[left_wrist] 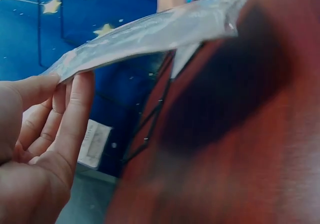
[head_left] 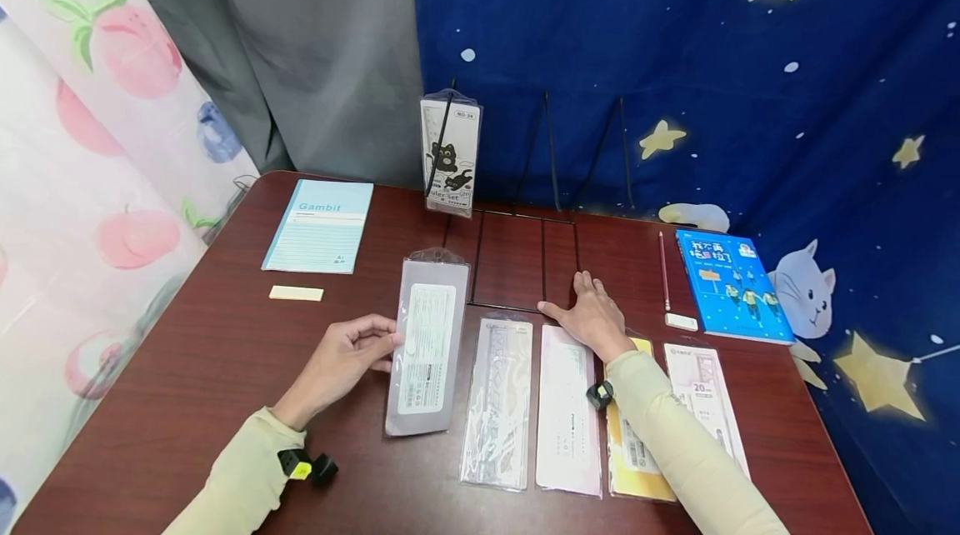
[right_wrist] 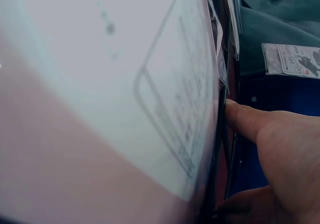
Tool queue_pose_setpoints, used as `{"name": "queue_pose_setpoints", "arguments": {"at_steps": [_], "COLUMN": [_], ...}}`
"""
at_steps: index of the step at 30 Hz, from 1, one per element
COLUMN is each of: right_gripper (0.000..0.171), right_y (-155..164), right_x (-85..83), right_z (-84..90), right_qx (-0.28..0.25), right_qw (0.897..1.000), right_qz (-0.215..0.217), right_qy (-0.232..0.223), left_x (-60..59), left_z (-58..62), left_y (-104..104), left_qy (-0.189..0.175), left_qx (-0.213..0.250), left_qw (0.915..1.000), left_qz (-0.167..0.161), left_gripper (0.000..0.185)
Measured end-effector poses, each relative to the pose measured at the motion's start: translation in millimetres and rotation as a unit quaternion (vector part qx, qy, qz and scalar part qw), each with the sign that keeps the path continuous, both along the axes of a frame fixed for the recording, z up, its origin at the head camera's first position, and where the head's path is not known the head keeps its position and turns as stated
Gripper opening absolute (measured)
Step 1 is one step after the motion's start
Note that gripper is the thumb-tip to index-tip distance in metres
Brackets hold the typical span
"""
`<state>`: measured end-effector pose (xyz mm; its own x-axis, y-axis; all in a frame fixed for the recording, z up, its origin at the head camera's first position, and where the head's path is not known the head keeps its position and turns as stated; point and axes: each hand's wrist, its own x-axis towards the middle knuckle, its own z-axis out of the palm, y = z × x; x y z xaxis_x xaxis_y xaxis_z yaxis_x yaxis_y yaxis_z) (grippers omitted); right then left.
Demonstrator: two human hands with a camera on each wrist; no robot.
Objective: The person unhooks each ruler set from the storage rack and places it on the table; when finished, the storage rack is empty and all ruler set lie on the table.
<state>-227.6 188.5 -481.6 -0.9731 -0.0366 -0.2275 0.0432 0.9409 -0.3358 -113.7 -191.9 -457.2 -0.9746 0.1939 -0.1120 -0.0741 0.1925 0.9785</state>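
Grey ruler pack (head_left: 427, 347) pinched by left hand (head_left: 347, 360); right hand (head_left: 592, 314) flat on table (head_left: 225, 352).

The head view is evenly and softly lit, sharp at the middle and bent toward the edges. Faint glare shows on the plastic packets (head_left: 497, 402) near the desk's (head_left: 225, 352) front edge. Both wrist views are blurred: the desk smears red, and the close packet (right_wrist: 125, 83) is washed pale.

Both arms in pale yellow-green long sleeves. Left hand (head_left: 341, 360) bare, small black-and-yellow unit strapped at the cuff. Right hand (head_left: 592, 317) bare, small black unit at the wrist.
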Motion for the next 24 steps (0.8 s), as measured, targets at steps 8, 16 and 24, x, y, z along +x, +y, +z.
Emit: {"name": "queue_pose_setpoints", "arguments": {"at_steps": [8, 16, 24], "right_gripper": [0.108, 0.108, 0.108], "right_y": [-0.5, -0.4, 0.4], "right_x": [0.6, -0.5, -1.3], "right_z": [0.1, 1.6, 2.3], "right_qx": [-0.007, -0.011, -0.011], "right_qw": [1.000, 1.000, 1.000], "right_qz": [-0.003, -0.001, 0.001], "right_qy": [-0.004, -0.015, -0.013], "left_x": [7.5, 5.8, 6.7], "left_z": [-13.1, -29.0, -32.6], "left_y": [1.0, 1.9, 6.9], "left_qy": [-0.030, -0.048, -0.049], "left_qx": [0.008, -0.032, -0.097], "left_qw": [0.9993, 0.9983, 0.9940], "left_qz": [-0.019, -0.005, -0.009], "left_gripper": [0.027, 0.021, 0.016]}}
